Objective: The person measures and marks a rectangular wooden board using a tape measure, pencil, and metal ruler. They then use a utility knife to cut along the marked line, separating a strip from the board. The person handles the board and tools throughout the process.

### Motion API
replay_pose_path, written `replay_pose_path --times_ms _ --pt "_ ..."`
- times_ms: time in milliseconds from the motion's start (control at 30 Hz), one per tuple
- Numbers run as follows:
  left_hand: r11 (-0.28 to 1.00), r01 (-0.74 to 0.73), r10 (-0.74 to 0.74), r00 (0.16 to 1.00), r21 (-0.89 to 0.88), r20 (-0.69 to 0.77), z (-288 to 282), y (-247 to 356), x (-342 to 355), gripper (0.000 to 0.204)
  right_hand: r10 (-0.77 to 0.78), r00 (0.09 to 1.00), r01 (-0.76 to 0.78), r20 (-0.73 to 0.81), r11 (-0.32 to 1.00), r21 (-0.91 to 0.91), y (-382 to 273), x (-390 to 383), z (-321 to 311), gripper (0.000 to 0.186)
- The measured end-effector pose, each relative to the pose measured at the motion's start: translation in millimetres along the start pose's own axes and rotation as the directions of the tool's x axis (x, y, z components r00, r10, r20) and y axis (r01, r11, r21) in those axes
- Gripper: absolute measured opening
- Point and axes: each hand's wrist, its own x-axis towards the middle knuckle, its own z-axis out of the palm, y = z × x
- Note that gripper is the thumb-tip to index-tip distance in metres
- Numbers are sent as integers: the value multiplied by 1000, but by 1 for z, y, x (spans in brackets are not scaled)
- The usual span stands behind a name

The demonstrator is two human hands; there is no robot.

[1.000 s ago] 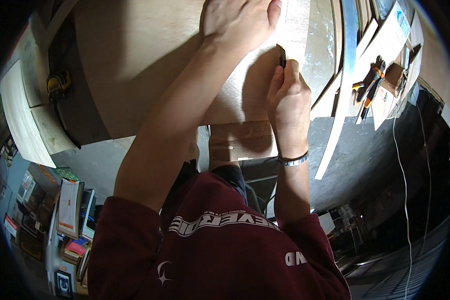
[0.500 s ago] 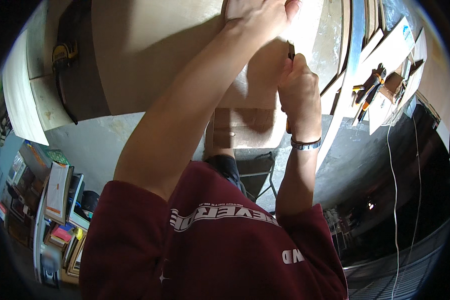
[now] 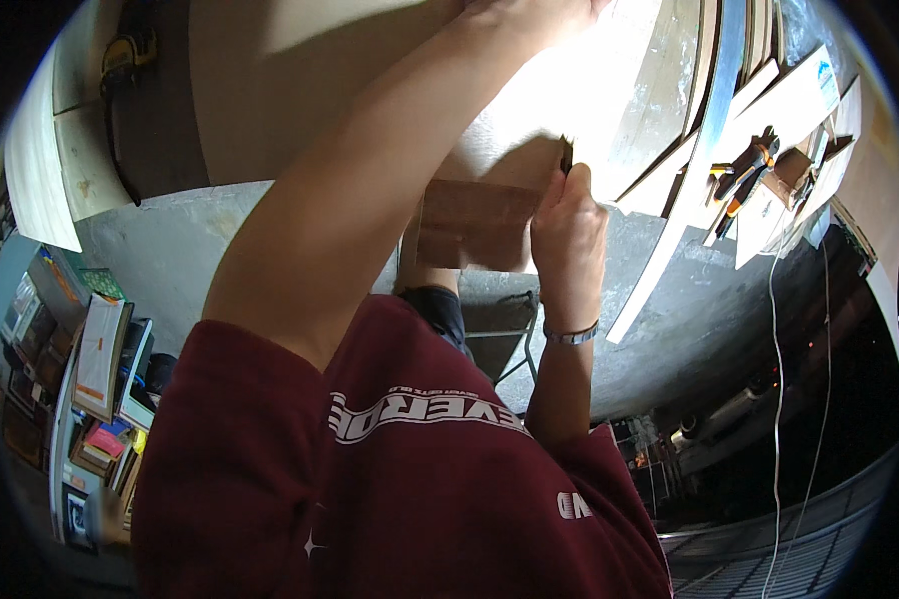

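Note:
My right hand point(image 3: 569, 225) is closed around a slim, dark-tipped cutter that looks like a utility knife point(image 3: 566, 153). Its tip points away from me, over the near part of a pale wooden sheet point(image 3: 350, 120). A bright light falls on that part of the sheet. My left arm reaches across to the top edge of the view. Only the back and part of the thumb of my left hand point(image 3: 534, 18) show there; its other fingers are cut off. A smaller wooden board point(image 3: 474, 225) juts out below the sheet's near edge, beside my right hand.
A yellow tape measure point(image 3: 128, 55) lies on a dark surface at the far left. Wood strips, a long metal strip point(image 3: 714, 90) and orange-and-black pliers point(image 3: 749, 175) lie at the right. White cords point(image 3: 777, 399) hang there. Shelves with books point(image 3: 100, 359) stand at lower left.
My right hand has drawn the knife toward me, closer to the sheet's near edge. The left hand has slid further out of the top of the view, and the whole view has shifted slightly.

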Motion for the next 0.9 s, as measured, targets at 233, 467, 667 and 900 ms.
replay_pose_path --times_ms 233,467,667,900 --pt "1000 -15 14 1000 -20 -27 -2 1 2 51 95 994 -99 58 992 75 12 -33 15 18" --pt "998 -42 37 991 -39 -125 17 0 1 51 102 994 -102 28 995 2 32 -69 33 16" --pt "997 -48 40 992 -62 -117 12 -11 0 51 56 996 -47 -65 989 140 33 -60 -7 16" --pt "995 -28 20 996 -96 -84 -4 6 2 52 -102 944 121 -313 992 41 1 62 -12 22"
